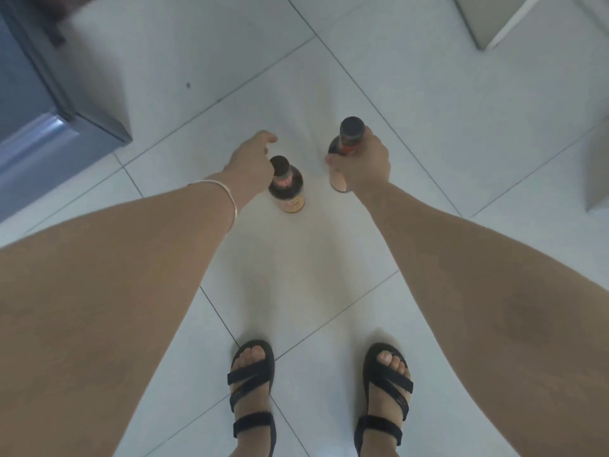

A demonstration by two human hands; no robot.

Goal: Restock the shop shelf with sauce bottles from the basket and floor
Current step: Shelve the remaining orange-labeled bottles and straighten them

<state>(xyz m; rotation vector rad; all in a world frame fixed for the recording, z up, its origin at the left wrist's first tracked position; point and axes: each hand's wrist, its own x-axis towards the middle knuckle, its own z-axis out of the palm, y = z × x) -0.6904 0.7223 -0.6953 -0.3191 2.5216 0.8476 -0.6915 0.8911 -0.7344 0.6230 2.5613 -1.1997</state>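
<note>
Two dark sauce bottles with black caps are low over the white tiled floor in front of me. My right hand (361, 163) is closed around the neck of the right sauce bottle (349, 135), which looks lifted and tilted. The left sauce bottle (288, 189), with a red and orange label, stands on the floor. My left hand (252, 158) is at its cap and neck, fingers curled around it; whether the grip is firm I cannot tell. No basket or shelf stock shows.
A grey-blue cabinet or shelf base (49, 103) fills the upper left. Pale shelf bases stand at the upper right (487, 24) and the right edge (598, 173). My sandalled feet (253, 390) stand on the white tile floor (296, 275) just behind the bottles.
</note>
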